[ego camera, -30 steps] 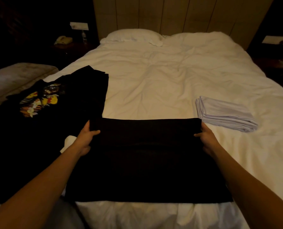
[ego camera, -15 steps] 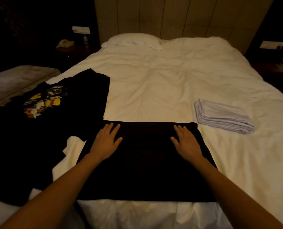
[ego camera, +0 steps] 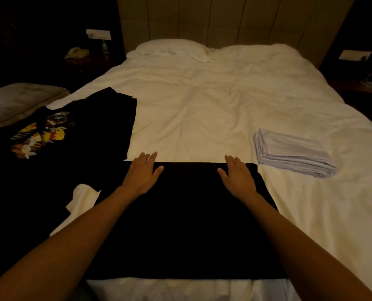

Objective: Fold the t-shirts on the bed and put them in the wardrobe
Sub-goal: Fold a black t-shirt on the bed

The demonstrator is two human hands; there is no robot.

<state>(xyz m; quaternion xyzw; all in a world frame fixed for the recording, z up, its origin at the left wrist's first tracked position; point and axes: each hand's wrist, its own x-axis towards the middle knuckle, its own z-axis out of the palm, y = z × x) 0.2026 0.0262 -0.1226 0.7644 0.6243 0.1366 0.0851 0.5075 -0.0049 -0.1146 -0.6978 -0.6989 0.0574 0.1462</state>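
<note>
A black t-shirt [ego camera: 187, 224] lies folded into a wide rectangle on the near end of the white bed [ego camera: 202, 109]. My left hand [ego camera: 141, 173] lies flat on its far left part, fingers straight and reaching just past the far edge. My right hand [ego camera: 238, 174] presses flat on its far right part. To the left, black t-shirts [ego camera: 57, 135] lie unfolded, the top one with a yellow and red print. A folded pale grey t-shirt [ego camera: 293, 155] sits on the bed to the right.
A white pillow [ego camera: 170, 48] lies at the head of the bed against a panelled headboard. On the dark nightstand at the back left are a telephone [ego camera: 76, 53] and a bottle. A second bed or bench [ego camera: 18, 101] stands at the left.
My hands let go of the folded edge they held a second ago and now lie flat on the shirt. Since half a second ago they have slid outward and toward the far edge.
</note>
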